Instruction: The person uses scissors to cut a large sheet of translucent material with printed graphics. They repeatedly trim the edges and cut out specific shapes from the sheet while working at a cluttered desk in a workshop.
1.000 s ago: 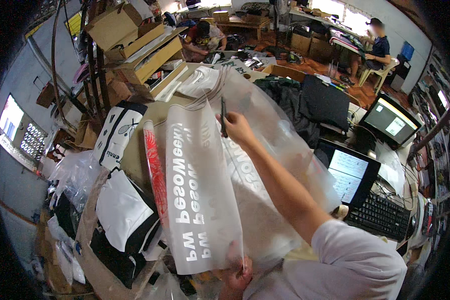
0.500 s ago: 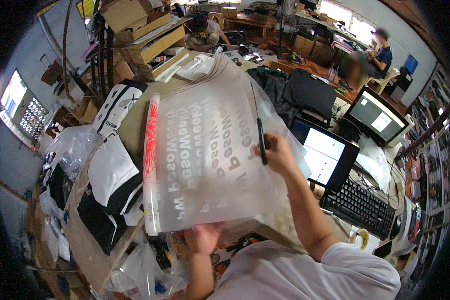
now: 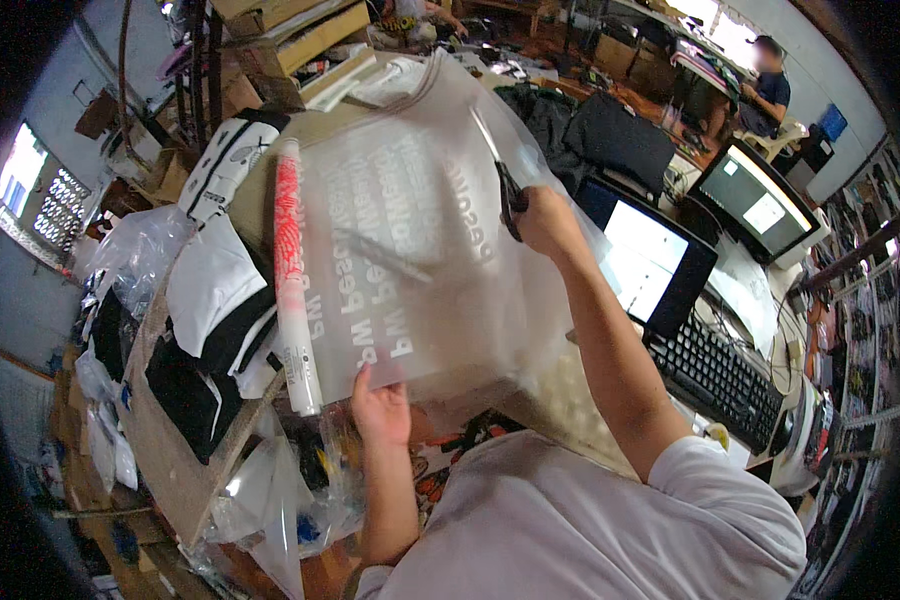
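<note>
A translucent film sheet (image 3: 470,330) with rows of pale lettering lies across the table before me, its far end curling up. My right hand (image 3: 548,222) is closed round the handles of black-handled scissors (image 3: 500,165), whose blades point to the far left over the sheet's right part. At the near edge my left hand (image 3: 381,408) pinches the film, palm turned up and the thumb at the edge. Along the sheet's left side lies a white roll with a red pattern (image 3: 288,215), which neither hand touches.
Folded black and white garments (image 3: 215,285) lie to the left, beside clear plastic bags (image 3: 150,250). At right stand a tablet-like screen (image 3: 640,255), a black keyboard (image 3: 715,385) and a monitor (image 3: 760,195). A black bag (image 3: 615,140) sits beyond the sheet; a person (image 3: 767,95) sits far right.
My right hand has moved farther away with the scissors, which now tilt more to the left. My left hand has moved up and left along the near edge, and the sheet has shifted in view.
</note>
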`<state>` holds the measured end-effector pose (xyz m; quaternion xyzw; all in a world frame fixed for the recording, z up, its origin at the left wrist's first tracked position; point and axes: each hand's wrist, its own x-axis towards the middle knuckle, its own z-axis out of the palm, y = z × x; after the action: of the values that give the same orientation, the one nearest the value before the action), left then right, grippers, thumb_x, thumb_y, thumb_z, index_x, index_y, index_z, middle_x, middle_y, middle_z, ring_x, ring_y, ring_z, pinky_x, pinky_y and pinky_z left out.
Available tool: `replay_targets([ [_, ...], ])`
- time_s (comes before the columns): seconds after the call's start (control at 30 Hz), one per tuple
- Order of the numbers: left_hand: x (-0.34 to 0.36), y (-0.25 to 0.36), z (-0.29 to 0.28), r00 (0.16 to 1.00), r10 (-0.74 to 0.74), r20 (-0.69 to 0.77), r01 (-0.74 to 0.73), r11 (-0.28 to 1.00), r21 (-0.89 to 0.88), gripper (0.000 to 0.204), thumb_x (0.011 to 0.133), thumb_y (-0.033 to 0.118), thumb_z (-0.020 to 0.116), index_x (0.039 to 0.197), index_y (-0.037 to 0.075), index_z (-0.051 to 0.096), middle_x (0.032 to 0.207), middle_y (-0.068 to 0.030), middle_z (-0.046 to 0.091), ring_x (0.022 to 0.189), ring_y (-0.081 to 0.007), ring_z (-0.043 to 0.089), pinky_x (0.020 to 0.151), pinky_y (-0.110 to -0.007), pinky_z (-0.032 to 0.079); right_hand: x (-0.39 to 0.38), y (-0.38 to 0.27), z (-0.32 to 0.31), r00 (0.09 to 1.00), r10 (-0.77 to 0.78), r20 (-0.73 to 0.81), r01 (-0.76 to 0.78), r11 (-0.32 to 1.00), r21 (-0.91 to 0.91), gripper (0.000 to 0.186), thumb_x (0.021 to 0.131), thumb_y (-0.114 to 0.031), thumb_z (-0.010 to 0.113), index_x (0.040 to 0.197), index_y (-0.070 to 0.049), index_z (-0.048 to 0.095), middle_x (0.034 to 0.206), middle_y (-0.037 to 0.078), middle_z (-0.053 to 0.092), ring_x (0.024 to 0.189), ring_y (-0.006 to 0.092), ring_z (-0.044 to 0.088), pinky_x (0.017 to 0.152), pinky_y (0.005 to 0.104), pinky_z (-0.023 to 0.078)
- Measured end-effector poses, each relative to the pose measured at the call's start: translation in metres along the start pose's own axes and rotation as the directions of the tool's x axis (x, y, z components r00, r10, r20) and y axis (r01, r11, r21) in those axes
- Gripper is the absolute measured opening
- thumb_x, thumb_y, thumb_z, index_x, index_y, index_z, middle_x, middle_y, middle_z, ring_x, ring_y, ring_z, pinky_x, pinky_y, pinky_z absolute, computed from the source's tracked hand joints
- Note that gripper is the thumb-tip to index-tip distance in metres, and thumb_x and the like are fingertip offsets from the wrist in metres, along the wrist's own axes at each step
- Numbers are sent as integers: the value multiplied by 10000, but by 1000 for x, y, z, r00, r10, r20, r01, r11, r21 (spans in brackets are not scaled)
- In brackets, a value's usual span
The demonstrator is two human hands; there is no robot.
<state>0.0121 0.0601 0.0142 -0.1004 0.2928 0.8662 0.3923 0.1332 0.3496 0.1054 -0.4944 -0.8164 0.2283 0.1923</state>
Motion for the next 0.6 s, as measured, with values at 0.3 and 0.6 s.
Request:
replay_targets([
  [0.3, -26, -27, 25, 952, 9, 307, 33, 991, -132, 388, 820, 183, 553, 1187, 105, 455, 1129, -56, 547, 936, -177, 532, 784, -304, 431, -80, 15, -53, 997, -10, 71, -51, 587, 808, 312, 837, -318, 588, 872, -11, 546, 704, 39, 571, 594, 103, 536, 542, 221, 431],
  [0.6, -24, -127, 40, 940, -256, 227, 207, 954, 219, 393, 803, 98, 592, 1167, 62, 450, 1042, -54, 553, 853, -143, 533, 698, -267, 430, -204, 38, -76, 804, -244, 542, -373, 503, 780, 696, 756, -700, 397, 880, -27, 526, 720, 68, 590, 626, 131, 576, 493, 218, 392],
])
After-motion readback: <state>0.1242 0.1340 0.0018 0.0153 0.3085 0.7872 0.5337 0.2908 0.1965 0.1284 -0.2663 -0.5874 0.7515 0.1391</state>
